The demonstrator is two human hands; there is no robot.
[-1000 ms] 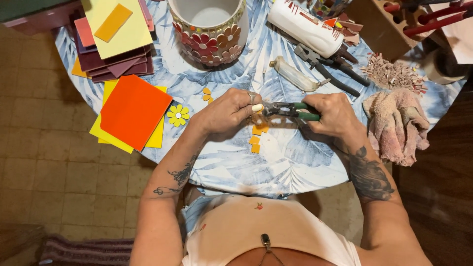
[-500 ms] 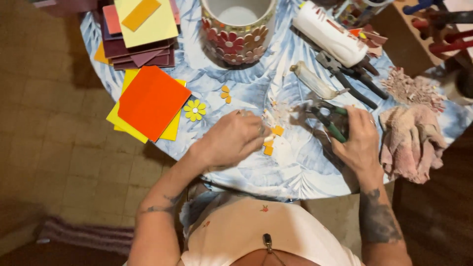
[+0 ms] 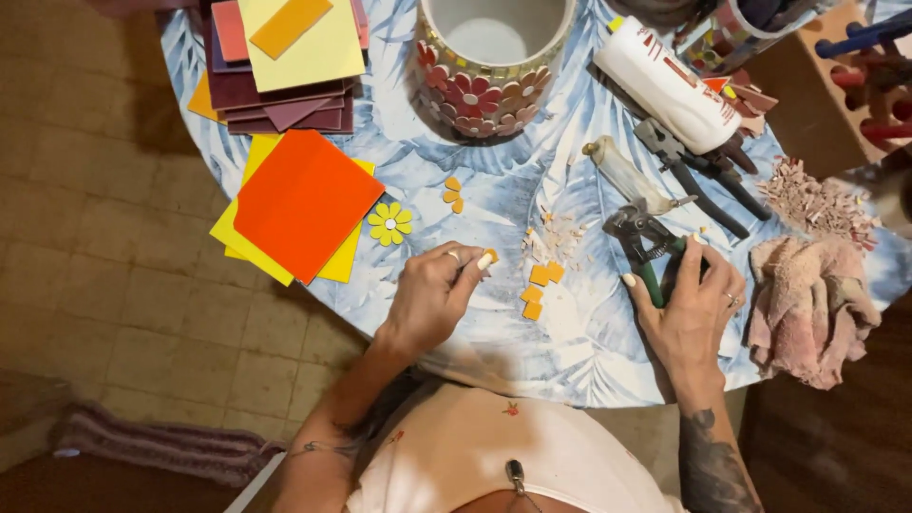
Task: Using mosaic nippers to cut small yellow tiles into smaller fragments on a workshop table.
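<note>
your left hand [image 3: 429,296] pinches small orange tile chip [image 3: 490,256] at fingertips, ready for placing. your right hand [image 3: 686,302] grips green-handled nippers [image 3: 642,242], jaws pointing away. cut orange pieces [image 3: 539,288] between hands.

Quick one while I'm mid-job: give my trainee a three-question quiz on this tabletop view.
1. True or false: the right hand grips green-handled nippers.
2. What does the left hand pinch? A) a small orange chip B) a glue bottle C) a rag
3. What lies beside the big orange tile, toward the hands?

Key: 1 true. 2 A. 3 a yellow flower piece.
</note>
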